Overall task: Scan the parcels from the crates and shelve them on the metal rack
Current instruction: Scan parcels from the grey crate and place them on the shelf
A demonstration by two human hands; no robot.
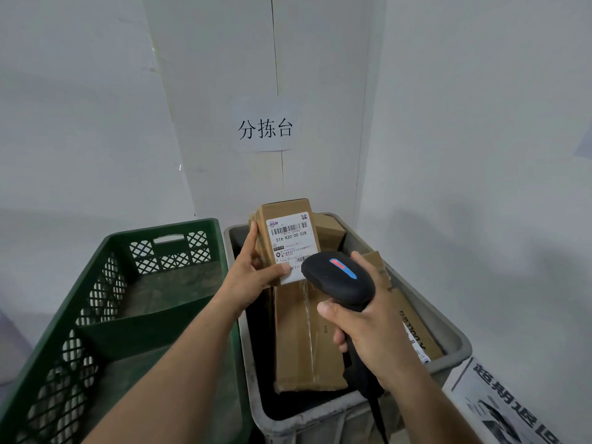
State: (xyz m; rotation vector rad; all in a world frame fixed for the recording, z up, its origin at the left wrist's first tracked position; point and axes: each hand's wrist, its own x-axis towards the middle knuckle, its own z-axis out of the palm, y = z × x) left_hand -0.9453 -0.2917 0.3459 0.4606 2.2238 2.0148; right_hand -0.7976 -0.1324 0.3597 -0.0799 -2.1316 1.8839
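My left hand point(253, 277) grips a small brown cardboard parcel point(286, 219) by its lower left edge and holds it upright above the grey crate point(461, 344). Its white shipping label with barcodes faces me. My right hand point(362, 334) grips the handle of a black barcode scanner point(339, 278). The scanner's head, with a blue and red light on top, points at the lower part of the label. Under them, a long taped cardboard box point(304, 341) and other brown parcels point(330, 232) lie in the grey crate.
A green lattice crate point(105, 302) stands to the left of the grey one, with nothing visible inside. White walls close in behind and to the right, with a paper sign point(266, 128) taped up. A printed carton point(503, 408) sits at the bottom right.
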